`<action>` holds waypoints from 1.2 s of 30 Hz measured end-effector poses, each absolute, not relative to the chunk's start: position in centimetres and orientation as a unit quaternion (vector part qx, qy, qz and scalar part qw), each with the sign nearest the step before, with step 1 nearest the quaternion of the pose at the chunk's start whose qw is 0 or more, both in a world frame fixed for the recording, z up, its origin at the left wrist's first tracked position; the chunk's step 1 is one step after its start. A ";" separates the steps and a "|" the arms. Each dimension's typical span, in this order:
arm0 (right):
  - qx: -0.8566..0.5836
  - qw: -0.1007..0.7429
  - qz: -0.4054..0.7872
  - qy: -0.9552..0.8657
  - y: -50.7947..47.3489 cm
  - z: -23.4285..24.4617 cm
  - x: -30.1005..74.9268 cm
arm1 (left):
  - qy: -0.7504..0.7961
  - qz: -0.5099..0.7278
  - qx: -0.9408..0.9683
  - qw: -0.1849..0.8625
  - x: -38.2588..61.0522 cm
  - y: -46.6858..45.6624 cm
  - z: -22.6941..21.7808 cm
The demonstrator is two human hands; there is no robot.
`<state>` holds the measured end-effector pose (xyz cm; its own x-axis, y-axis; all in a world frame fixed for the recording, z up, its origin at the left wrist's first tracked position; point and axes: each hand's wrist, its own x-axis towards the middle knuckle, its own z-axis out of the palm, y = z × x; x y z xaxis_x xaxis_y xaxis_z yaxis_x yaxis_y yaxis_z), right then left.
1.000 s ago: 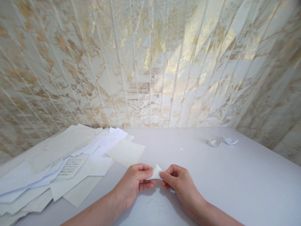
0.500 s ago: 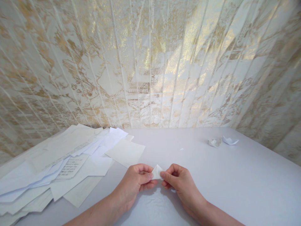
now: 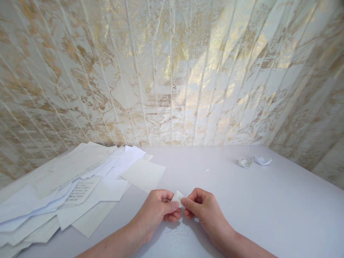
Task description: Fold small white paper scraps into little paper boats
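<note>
**White paper scrap pinched between both hands, low over the table**

White on white down there: a small folded piece of paper (image 3: 177, 196) sits right between the two hands, close to the near edge of the pale table (image 3: 268, 215) and just above its surface. The left hand (image 3: 157, 210) is curled nearly closed, thumb pressed across against the forefinger, nipping the paper's left side. The right hand (image 3: 204, 210) mirrors it, fingers bent in tight, thumb and forefinger clamped on the right side. The fingertips of the two hands almost meet, and only a little corner of the paper pokes up between them. How it is folded underneath, I cannot tell; the fingers cover most of it. Both bare forearms come in from the bottom edge, angled towards each other.

Off to the left, a loose pile of paper sheets (image 3: 67, 186) fans across the table, some plain, one with printed rows on it. A single blank sheet (image 3: 142, 174) lies at the pile's right edge, near the left hand but not touching it.

Far right, well apart from the hands, two small bits rest side by side: a crumpled scrap (image 3: 245, 162) and a folded paper shape (image 3: 262, 160). A tiny white speck (image 3: 206, 170) lies between them and the hands. Behind it all hangs a cream and gold patterned wall covering (image 3: 172, 71), shining where light catches it.
</note>
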<state>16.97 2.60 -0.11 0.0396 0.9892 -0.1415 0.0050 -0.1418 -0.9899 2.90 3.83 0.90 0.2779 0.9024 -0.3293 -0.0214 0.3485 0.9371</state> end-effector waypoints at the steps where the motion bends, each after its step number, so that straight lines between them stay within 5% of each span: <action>1: -0.545 0.472 0.522 -0.456 2.6 -0.1 16.9 | 0.488 0.351 0.451 0.660 2.9 3.8 0.9; 14: -0.481 0.506 0.567 -0.437 2.5 0.2 17.2 | 0.492 0.359 0.428 0.668 2.9 4.0 0.7; 23: -0.522 0.415 0.508 -0.545 2.3 -0.6 17.3 | 0.482 0.369 0.432 0.667 2.8 3.7 0.8; 36: -0.530 0.415 0.520 -0.525 2.3 -0.8 17.0 | 0.490 0.374 0.477 0.626 2.9 3.6 1.0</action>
<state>16.97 2.34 -0.81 -0.0932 0.9890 -0.1150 0.1244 -0.1030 -0.9869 2.87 3.56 0.97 0.2400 0.9361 -0.2573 -0.0009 0.2652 0.9642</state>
